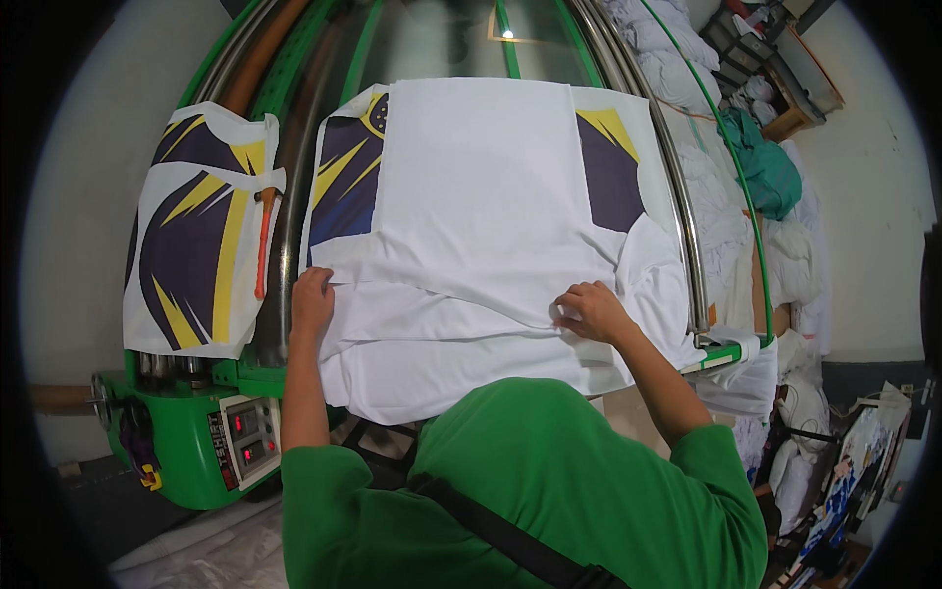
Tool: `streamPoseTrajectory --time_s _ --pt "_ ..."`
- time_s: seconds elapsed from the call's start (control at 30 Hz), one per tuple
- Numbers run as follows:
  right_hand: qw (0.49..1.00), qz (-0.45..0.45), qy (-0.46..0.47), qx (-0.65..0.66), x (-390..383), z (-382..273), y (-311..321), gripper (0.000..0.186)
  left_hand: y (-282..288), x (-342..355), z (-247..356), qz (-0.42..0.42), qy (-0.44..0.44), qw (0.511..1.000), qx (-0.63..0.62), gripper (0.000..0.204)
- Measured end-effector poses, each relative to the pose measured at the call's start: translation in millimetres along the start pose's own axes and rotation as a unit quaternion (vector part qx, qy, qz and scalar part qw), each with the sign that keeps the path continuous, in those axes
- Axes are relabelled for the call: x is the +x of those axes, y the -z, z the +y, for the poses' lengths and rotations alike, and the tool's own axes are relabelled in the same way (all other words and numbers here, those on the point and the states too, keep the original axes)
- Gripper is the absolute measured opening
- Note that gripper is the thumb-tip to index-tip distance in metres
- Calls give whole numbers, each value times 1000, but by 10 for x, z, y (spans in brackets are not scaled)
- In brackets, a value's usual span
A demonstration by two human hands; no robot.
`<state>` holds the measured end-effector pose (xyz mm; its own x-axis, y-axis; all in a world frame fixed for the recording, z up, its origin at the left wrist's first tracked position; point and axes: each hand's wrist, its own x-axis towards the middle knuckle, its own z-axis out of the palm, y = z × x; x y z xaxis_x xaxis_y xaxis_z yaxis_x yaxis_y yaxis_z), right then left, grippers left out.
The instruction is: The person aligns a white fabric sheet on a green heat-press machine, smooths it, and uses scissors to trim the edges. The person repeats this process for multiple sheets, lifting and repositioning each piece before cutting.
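Observation:
A large white cloth (481, 167) lies over the machine bed in front of me, its nearer half rumpled into folds. From beneath its left and right sides show dark purple and yellow patterned panels (343, 182). My left hand (314, 297) is closed on the left edge of the white cloth, fingertips pinching it. Farther right, my right hand (596, 311) pinches a fold of the same cloth between thumb and fingers. The cloth's near edge hangs against my green shirt (530, 442).
Left of the bed lie more patterned cloth pieces (186, 245), with an orange-handled hammer (263, 240) on them. Below is a green machine housing with a control panel (251, 440). Metal rollers (677, 196) flank the cloth at right; white fabric heaps (677, 59) and a teal bundle (763, 167) lie beyond.

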<state>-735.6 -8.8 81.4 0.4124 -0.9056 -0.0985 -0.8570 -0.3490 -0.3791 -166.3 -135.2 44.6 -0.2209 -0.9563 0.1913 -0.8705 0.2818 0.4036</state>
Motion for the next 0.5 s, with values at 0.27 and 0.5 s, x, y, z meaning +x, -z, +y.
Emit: streamPoseTrajectory --time_s 0.27,0.5 --pt "993 -43 -15 111 18 -11 -45 28 -66 462 -257 59 139 979 -134 22" --pt "995 -4 -47 83 32 -161 -154 21 -87 822 -306 0 112 993 -30 20"
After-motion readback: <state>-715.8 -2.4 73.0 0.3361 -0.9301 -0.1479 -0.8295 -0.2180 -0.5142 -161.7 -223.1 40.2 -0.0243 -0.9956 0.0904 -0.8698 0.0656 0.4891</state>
